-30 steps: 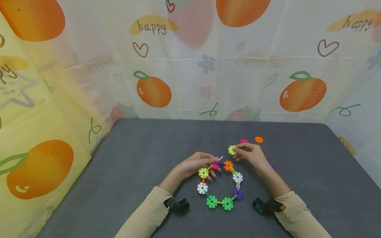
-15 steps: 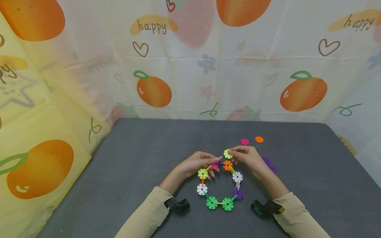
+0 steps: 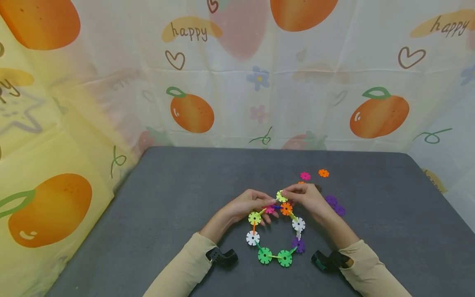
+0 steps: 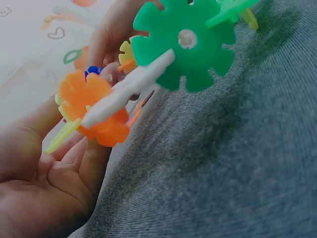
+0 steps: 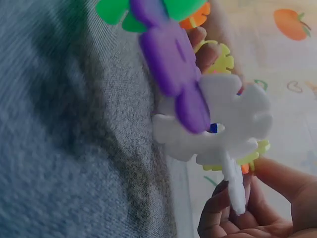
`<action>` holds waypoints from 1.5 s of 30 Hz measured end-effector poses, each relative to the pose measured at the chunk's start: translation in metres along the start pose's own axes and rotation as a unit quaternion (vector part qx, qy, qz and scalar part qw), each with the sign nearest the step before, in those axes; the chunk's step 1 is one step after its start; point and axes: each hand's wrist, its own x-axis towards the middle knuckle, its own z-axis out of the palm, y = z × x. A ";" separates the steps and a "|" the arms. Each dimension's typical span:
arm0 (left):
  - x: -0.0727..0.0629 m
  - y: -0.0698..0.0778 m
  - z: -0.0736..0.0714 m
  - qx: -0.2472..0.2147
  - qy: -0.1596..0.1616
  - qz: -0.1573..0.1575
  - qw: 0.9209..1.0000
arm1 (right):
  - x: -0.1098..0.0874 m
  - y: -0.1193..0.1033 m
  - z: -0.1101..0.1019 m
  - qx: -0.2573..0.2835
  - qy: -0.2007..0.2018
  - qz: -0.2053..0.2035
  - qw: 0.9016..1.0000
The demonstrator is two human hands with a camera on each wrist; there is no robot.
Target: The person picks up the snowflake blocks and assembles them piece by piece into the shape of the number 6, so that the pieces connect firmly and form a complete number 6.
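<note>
Lime-yellow slotted disc (image 3: 281,196) is pinched by the right hand (image 3: 307,199) just above the disc ring (image 3: 285,258), itself gripped by the left hand (image 3: 249,204) beside a pink disc (image 3: 269,209); contact cannot be confirmed. Slots are probably best squared before pressing, with the ring braced. Access is crowded from below by an orange disc (image 3: 286,208); loose purple discs (image 3: 335,206) are seen farther right on the surface (image 3: 185,185).

Three cameras are sharing one ring of linked discs (image 3: 265,255).
The head view is looking forward and down from farther back, taking in table (image 3: 193,177), left hand (image 3: 249,205), right hand (image 3: 307,197) and backdrop (image 3: 230,90); both wrist views are facing past their own hands from close up, tilted, with the backdrop showing in each.
</note>
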 end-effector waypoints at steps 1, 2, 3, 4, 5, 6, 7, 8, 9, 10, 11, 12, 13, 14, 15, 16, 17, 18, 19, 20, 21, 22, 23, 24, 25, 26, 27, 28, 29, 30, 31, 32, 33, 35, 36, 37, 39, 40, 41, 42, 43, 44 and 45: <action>0.000 0.000 0.000 0.001 0.000 0.002 1.000 | 0.000 0.000 0.000 -0.003 -0.001 -0.002 1.000; 0.000 -0.001 0.001 0.001 0.000 0.004 1.000 | 0.000 -0.001 0.001 -0.006 0.001 -0.003 1.000; 0.001 -0.001 0.002 0.002 0.001 0.007 1.000 | 0.000 -0.001 0.001 -0.010 0.003 -0.004 1.000; 0.001 -0.002 0.003 0.002 0.004 0.011 1.000 | 0.000 -0.001 0.002 -0.012 0.005 -0.005 1.000; 0.002 -0.002 0.003 0.003 0.007 0.014 1.000 | 0.000 0.000 0.002 -0.015 0.008 -0.006 1.000; 0.002 -0.002 0.004 0.004 0.008 0.018 1.000 | 0.000 -0.001 0.003 -0.015 0.010 -0.006 1.000; 0.003 -0.002 0.004 0.005 0.009 0.021 1.000 | 0.000 -0.001 0.003 -0.015 0.012 -0.005 1.000; 0.003 -0.002 0.005 0.005 0.009 0.023 1.000 | 0.000 0.000 0.003 -0.016 0.015 -0.005 1.000; 0.003 -0.002 0.005 0.004 0.009 0.023 1.000 | 0.000 0.000 0.003 -0.015 0.015 -0.006 1.000; 0.003 -0.002 0.005 0.003 0.009 0.022 1.000 | 0.000 0.000 0.003 -0.016 0.013 -0.008 1.000; 0.003 -0.002 0.005 0.000 0.009 0.020 1.000 | 0.000 0.001 0.003 -0.017 0.012 -0.006 1.000; 0.003 -0.002 0.005 -0.003 0.009 0.017 1.000 | 0.001 0.001 0.002 -0.019 0.008 -0.007 1.000; 0.003 -0.003 0.005 -0.008 0.009 0.013 1.000 | 0.001 0.001 0.002 -0.022 0.006 -0.005 1.000; 0.003 -0.003 0.004 -0.013 0.011 0.009 1.000 | 0.002 0.002 0.001 -0.028 0.001 -0.005 1.000; 0.003 -0.003 0.004 -0.017 0.013 0.005 1.000 | 0.003 0.002 0.000 -0.031 -0.003 -0.003 1.000; 0.004 -0.003 0.004 -0.022 0.015 0.002 1.000 | 0.003 0.003 0.000 -0.033 -0.005 0.000 0.999; 0.004 -0.004 0.004 -0.027 0.018 -0.001 0.999 | 0.004 0.003 -0.001 -0.032 -0.003 0.006 0.999; 0.004 -0.004 0.004 -0.027 0.022 -0.002 0.999 | 0.005 0.003 -0.002 -0.031 0.000 0.008 0.999; 0.004 -0.005 0.003 -0.025 0.028 0.000 0.999 | 0.006 0.004 -0.004 -0.029 0.009 0.010 0.999; 0.005 -0.005 0.003 -0.024 0.035 0.001 0.999 | 0.007 0.004 -0.005 -0.027 0.021 0.008 0.999; 0.005 -0.005 0.003 -0.024 0.042 0.003 0.999 | 0.007 0.005 -0.007 -0.025 0.037 0.008 0.999; 0.005 -0.006 0.003 -0.027 0.046 0.004 0.999 | 0.008 0.006 -0.010 -0.028 0.056 0.004 0.998; 0.005 -0.006 0.002 -0.029 0.051 0.005 0.998 | 0.007 0.007 -0.013 -0.034 0.076 -0.002 0.997; 0.006 -0.006 0.003 -0.032 0.054 0.007 0.998 | 0.007 0.009 -0.016 -0.044 0.094 -0.009 0.995; 0.006 -0.006 0.003 -0.039 0.054 0.007 0.998 | 0.007 0.011 -0.019 -0.056 0.112 -0.014 0.992; 0.005 -0.006 0.003 -0.045 0.052 0.007 0.998 | 0.007 0.014 -0.021 -0.072 0.127 -0.019 0.989; 0.005 -0.006 0.003 -0.050 0.050 0.006 0.997 | 0.007 0.016 -0.024 -0.086 0.140 -0.021 0.986; 0.005 -0.006 0.003 -0.054 0.047 0.005 0.997 | 0.007 0.018 -0.026 -0.104 0.151 -0.025 0.983; 0.005 -0.006 0.003 -0.057 0.047 0.005 0.997 | 0.008 0.021 -0.028 -0.123 0.161 -0.030 0.979; 0.005 -0.006 0.003 -0.059 0.045 0.005 0.997 | 0.008 0.023 -0.029 -0.143 0.169 -0.036 0.974; 0.005 -0.006 0.003 -0.060 0.046 0.004 0.997 | 0.009 0.025 -0.030 -0.163 0.177 -0.040 0.970; 0.005 -0.006 0.003 -0.061 0.047 0.004 0.997 | 0.010 0.027 -0.031 -0.182 0.182 -0.045 0.965; 0.005 -0.006 0.003 -0.063 0.047 0.002 0.997 | 0.010 0.029 -0.031 -0.200 0.186 -0.051 0.961; 0.005 -0.007 0.003 -0.064 0.047 0.001 0.997 | 0.011 0.032 -0.031 -0.231 0.189 -0.065 0.952; 0.005 -0.007 0.003 -0.063 0.048 0.000 0.997 | 0.012 0.033 -0.031 -0.241 0.186 -0.071 0.950; 0.005 -0.007 0.003 -0.062 0.049 -0.001 0.997 | 0.012 0.034 -0.030 -0.248 0.183 -0.076 0.948; 0.006 -0.007 0.002 -0.056 0.052 -0.003 0.997 | 0.013 0.035 -0.029 -0.260 0.177 -0.088 0.945; 0.006 -0.007 0.002 -0.054 0.054 -0.004 0.997 | 0.013 0.035 -0.029 -0.264 0.175 -0.092 0.944; 0.006 -0.007 0.002 -0.052 0.056 -0.006 0.997 | 0.013 0.035 -0.028 -0.266 0.175 -0.096 0.943; 0.006 -0.007 0.002 -0.047 0.060 -0.005 0.997 | 0.013 0.035 -0.028 -0.268 0.175 -0.099 0.942; 0.006 -0.007 0.002 -0.047 0.061 -0.007 0.997 | 0.013 0.035 -0.028 -0.269 0.177 -0.099 0.942; 0.006 -0.007 0.003 -0.048 0.062 -0.009 0.997 | 0.013 0.035 -0.028 -0.269 0.179 -0.098 0.941; 0.006 -0.007 0.003 -0.050 0.064 -0.012 0.997 | 0.013 0.035 -0.028 -0.267 0.181 -0.097 0.942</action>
